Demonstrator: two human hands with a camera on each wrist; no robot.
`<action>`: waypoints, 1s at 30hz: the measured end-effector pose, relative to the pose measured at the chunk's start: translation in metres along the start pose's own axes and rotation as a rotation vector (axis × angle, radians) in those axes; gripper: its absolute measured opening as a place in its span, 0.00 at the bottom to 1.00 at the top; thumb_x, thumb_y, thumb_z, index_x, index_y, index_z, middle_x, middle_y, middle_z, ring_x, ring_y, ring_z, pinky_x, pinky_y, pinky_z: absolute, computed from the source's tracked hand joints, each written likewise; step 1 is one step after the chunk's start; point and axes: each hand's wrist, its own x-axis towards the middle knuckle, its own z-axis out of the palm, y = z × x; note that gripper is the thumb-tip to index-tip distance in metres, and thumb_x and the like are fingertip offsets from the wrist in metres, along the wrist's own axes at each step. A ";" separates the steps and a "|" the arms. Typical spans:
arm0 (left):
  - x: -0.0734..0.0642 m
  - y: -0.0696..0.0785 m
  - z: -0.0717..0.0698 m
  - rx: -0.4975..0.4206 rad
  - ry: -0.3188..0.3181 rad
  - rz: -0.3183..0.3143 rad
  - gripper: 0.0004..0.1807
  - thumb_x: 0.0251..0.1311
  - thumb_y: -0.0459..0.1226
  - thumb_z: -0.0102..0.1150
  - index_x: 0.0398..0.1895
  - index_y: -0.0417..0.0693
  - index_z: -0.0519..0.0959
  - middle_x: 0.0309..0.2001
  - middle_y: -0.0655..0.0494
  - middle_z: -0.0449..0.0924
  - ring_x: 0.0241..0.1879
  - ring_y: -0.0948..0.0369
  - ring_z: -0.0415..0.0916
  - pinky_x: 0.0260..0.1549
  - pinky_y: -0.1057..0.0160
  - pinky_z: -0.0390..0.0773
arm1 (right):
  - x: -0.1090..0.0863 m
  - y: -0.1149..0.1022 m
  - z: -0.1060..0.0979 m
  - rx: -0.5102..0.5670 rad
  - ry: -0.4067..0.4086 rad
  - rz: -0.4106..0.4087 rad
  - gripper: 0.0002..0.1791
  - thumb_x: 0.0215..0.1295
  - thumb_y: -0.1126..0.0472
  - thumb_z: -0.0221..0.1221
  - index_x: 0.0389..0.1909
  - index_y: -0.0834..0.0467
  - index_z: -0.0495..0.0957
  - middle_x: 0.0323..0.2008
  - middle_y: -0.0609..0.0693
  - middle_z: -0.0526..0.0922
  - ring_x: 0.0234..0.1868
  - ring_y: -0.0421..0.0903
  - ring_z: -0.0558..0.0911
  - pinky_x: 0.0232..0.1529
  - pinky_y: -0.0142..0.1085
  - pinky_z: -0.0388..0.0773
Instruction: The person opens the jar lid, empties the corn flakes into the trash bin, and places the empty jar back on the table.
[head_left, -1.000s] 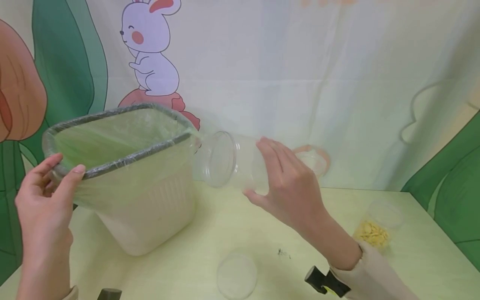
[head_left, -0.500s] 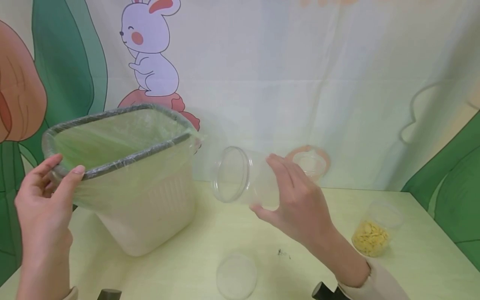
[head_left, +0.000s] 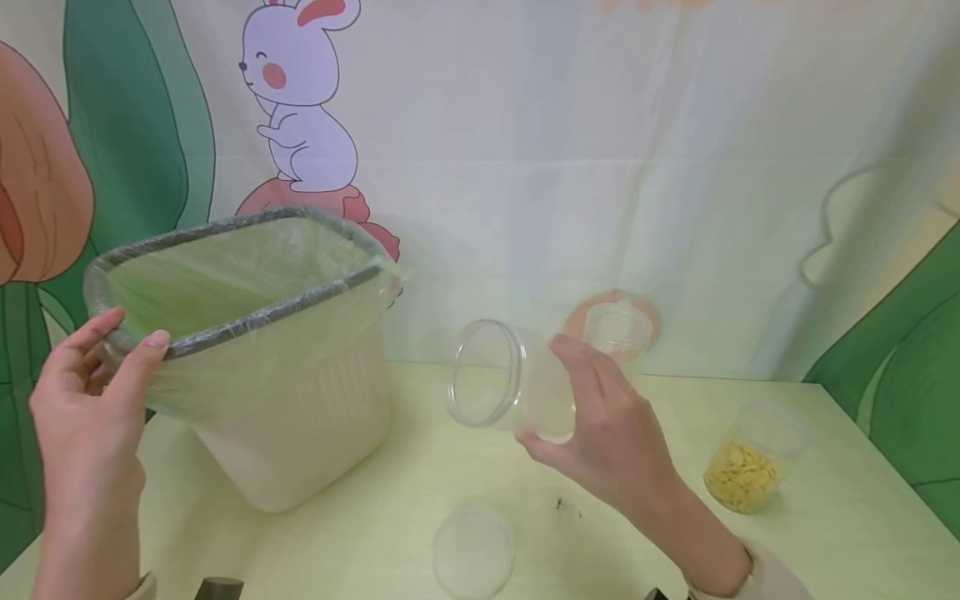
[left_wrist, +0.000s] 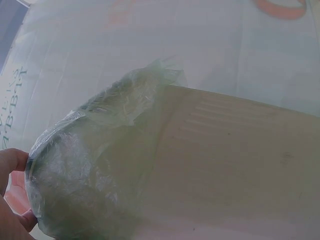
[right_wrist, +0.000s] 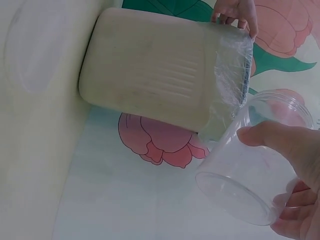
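Note:
My left hand (head_left: 93,400) grips the near left corner of a light bin's (head_left: 330,417) dark rim, thumb outside and fingers curled at the edge. A thin green bag (head_left: 225,275) lines the bin and folds over its rim. My right hand (head_left: 615,442) holds a clear plastic jar (head_left: 536,383) round its body, on its side in the air, mouth facing left toward the bin. Nothing shows inside the jar in the right wrist view, where the thumb (right_wrist: 265,134) lies along its wall. A clear round lid (head_left: 474,553) lies on the table in front.
On the right of the pale table (head_left: 420,467) stands an uncovered clear jar (head_left: 742,475) part filled with yellow flat pieces. Small dark bits (head_left: 562,504) lie near the middle. A printed cloth (head_left: 465,150) with a rabbit hangs behind the table.
My right hand has drawn the clear jar away from the bin, to the right and lower. The left hand and the bin have stayed in place.

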 end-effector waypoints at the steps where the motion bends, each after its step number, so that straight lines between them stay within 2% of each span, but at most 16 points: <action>1: 0.000 0.000 0.000 0.000 0.000 -0.001 0.25 0.53 0.37 0.62 0.57 0.57 0.71 0.48 0.65 0.65 0.44 0.69 0.62 0.43 0.73 0.62 | -0.002 0.000 0.000 -0.002 -0.003 0.005 0.47 0.21 0.55 0.75 0.49 0.70 0.69 0.43 0.59 0.77 0.42 0.53 0.79 0.33 0.41 0.80; 7: 0.001 -0.001 0.000 0.000 -0.003 -0.003 0.25 0.53 0.38 0.62 0.57 0.58 0.71 0.50 0.64 0.65 0.45 0.69 0.61 0.45 0.73 0.62 | -0.011 0.001 0.000 -0.003 -0.013 0.034 0.47 0.21 0.55 0.75 0.49 0.69 0.68 0.40 0.58 0.78 0.37 0.52 0.80 0.28 0.39 0.79; 12: 0.000 -0.001 0.000 -0.006 -0.002 0.002 0.25 0.53 0.37 0.62 0.57 0.57 0.71 0.49 0.64 0.65 0.45 0.69 0.61 0.42 0.75 0.62 | -0.018 0.002 0.000 0.001 -0.024 0.049 0.47 0.20 0.54 0.75 0.49 0.69 0.68 0.40 0.58 0.79 0.35 0.51 0.80 0.26 0.38 0.79; 16: 0.000 0.000 0.000 -0.014 -0.005 -0.001 0.25 0.53 0.37 0.62 0.56 0.57 0.71 0.48 0.65 0.65 0.44 0.69 0.61 0.39 0.76 0.63 | -0.025 0.004 0.000 0.019 -0.044 0.078 0.48 0.20 0.53 0.75 0.49 0.69 0.69 0.40 0.58 0.79 0.36 0.52 0.80 0.29 0.40 0.80; 23: 0.000 0.000 0.000 -0.015 -0.002 -0.002 0.25 0.53 0.37 0.62 0.56 0.57 0.71 0.47 0.65 0.65 0.43 0.69 0.62 0.38 0.76 0.63 | -0.037 0.005 -0.002 0.100 -0.109 0.195 0.48 0.20 0.54 0.76 0.50 0.66 0.69 0.41 0.57 0.79 0.36 0.51 0.80 0.30 0.41 0.80; 30: 0.001 -0.001 -0.001 -0.011 0.004 0.002 0.25 0.53 0.37 0.63 0.56 0.57 0.72 0.49 0.64 0.66 0.44 0.69 0.62 0.38 0.76 0.63 | -0.047 0.005 -0.003 0.138 -0.138 0.244 0.50 0.18 0.54 0.77 0.52 0.66 0.69 0.46 0.57 0.78 0.42 0.52 0.79 0.38 0.44 0.79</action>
